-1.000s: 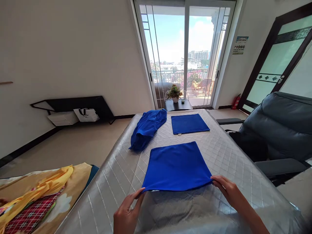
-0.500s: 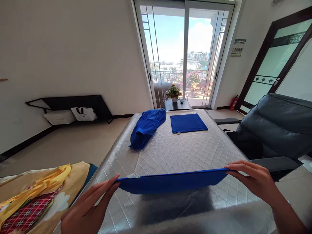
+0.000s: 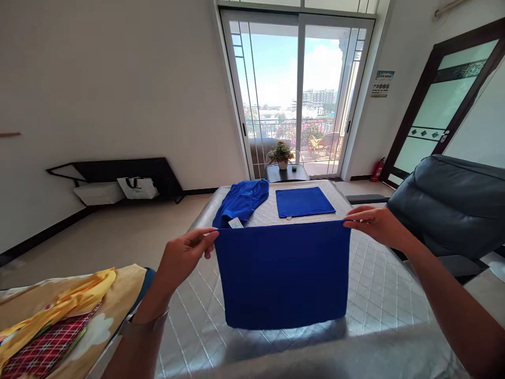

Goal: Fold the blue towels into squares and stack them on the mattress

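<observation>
A flat rectangular blue cloth (image 3: 286,273) hangs upright from its top edge, stretched between both hands above the silver quilted surface. My left hand (image 3: 191,250) pinches its top left corner, where a white tag (image 3: 235,223) sticks up. My right hand (image 3: 366,221) pinches the top right corner between thumb and fingers. Beyond it lies a second blue cloth (image 3: 303,202), spread flat with a small label at its near edge. A crumpled blue garment-like cloth (image 3: 246,197) rests to the left of that, partly hidden behind the held cloth.
The silver quilted surface (image 3: 379,295) spreads under the cloths. At the lower left are a yellow cloth (image 3: 71,297) and a red plaid cloth (image 3: 47,337). A dark armchair (image 3: 453,205) stands close on the right. A potted plant (image 3: 282,152) sits before the glass doors.
Both hands have moved up, forward and closer together, raising the blue cloth from nearly edge-on to hanging upright with its face showing. The other cloths stay in place.
</observation>
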### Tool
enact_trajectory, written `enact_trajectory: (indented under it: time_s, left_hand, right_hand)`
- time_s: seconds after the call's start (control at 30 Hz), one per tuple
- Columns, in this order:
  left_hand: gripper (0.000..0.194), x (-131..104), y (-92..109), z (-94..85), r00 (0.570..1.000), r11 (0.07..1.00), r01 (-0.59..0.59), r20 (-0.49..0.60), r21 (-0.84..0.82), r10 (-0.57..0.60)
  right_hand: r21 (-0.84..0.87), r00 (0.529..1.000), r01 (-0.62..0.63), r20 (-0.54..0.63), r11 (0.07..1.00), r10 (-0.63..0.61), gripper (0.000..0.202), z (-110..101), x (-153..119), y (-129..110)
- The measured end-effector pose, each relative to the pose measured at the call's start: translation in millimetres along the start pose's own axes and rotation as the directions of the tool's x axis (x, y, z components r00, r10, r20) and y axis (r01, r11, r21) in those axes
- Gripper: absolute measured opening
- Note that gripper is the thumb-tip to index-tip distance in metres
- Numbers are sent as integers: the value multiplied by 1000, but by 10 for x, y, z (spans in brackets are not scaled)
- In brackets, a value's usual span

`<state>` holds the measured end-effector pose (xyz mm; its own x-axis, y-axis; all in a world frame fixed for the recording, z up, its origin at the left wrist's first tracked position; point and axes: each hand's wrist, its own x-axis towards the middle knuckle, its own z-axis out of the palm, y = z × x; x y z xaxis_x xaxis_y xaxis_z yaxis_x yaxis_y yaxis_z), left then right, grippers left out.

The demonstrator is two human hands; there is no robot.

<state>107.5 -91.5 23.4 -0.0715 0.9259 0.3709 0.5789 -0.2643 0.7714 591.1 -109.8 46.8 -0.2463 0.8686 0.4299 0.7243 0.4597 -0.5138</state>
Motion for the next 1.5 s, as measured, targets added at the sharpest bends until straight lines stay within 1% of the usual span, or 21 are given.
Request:
enact_trajectory:
  time_s: [0.07,0.13,0.2,0.27,0.33,0.37,0.43,0.47,0.53,0.6,0.63,0.7,0.77,0.9,0.97,1.1,1.17,1.23,1.33,1.4,1.5]
  left_hand:
    - [43,177,129,60,999,993,1,-39,-118,-5]
    - [44,237,288,93,992,975,-21,-124,-223,-7]
    - [46,161,394,104,979,952,-46,-203,-303,-17]
    - [48,-30,366,118,972,942,-29,-229,-335,-52]
    - [48,-282,178,173,974,933,45,-190,-358,-120]
    - [48,-414,33,225,974,923,103,-150,-370,-169]
    - [52,-665,-307,380,961,895,242,-32,-375,-274]
    - [55,-779,-479,476,944,885,322,50,-337,-325]
    - [61,-980,-776,674,890,852,454,177,-260,-420]
    - [67,-1140,-970,840,838,818,537,240,-205,-490]
    - [69,-1203,-1027,900,823,810,558,246,-180,-512]
    - [71,-1297,-1077,971,820,819,560,220,-126,-528]
    - [69,-1356,-1080,990,835,838,540,173,-78,-522]
    - [54,-1440,-1068,983,854,856,517,74,-3,-515]
    - [45,-1486,-1063,992,855,855,513,40,74,-517]
    - [32,-1567,-1026,1037,862,806,485,-33,340,-505]
    - [33,-1596,-1013,1057,876,783,447,-33,433,-482]
    - [35,-1626,-1020,1068,900,782,390,-20,485,-436]
    - [36,-1682,-1060,1078,934,781,272,40,563,-354]
    - [36,-1718,-1085,1089,943,738,201,77,644,-323]
    - [36,-1753,-1098,1107,950,648,129,93,750,-297]
  right_hand:
    - [-73,990,26,-136,997,-35,56,-26,219,16]
    - [-136,964,25,-258,990,-60,58,-52,324,-9]
    - [-141,952,0,-303,990,-43,54,-50,272,-52]
    - [-69,960,-25,-280,997,5,50,22,69,-71]
    - [53,976,-46,-209,998,56,48,202,-233,-28]
    - [116,985,-61,-155,991,78,48,335,-397,21]
    - [188,993,-115,-2,975,117,45,669,-715,165]
    - [202,988,-146,68,968,135,44,857,-858,250]
    - [197,973,-194,160,961,164,43,1223,-1100,420]
    - [172,962,-226,193,959,192,42,1516,-1284,562]
    - [163,958,-241,197,957,208,42,1621,-1355,618]
    - [151,955,-260,184,954,231,41,1745,-1461,695]
    - [131,964,-245,135,961,227,40,1786,-1531,733]
    - [54,988,-155,28,986,153,40,1797,-1617,737]
    - [31,991,-130,15,991,129,40,1814,-1647,721]
    - [-22,992,-117,45,993,118,38,1849,-1688,677]
    - [-59,991,-120,59,991,124,37,1848,-1705,652]
    - [-88,990,-120,59,989,126,37,1834,-1721,624]
    - [-103,990,-119,60,987,126,37,1803,-1740,579]
    - [-100,988,-128,69,987,135,37,1786,-1747,554]
    - [-91,986,-134,85,987,142,36,1775,-1755,540]
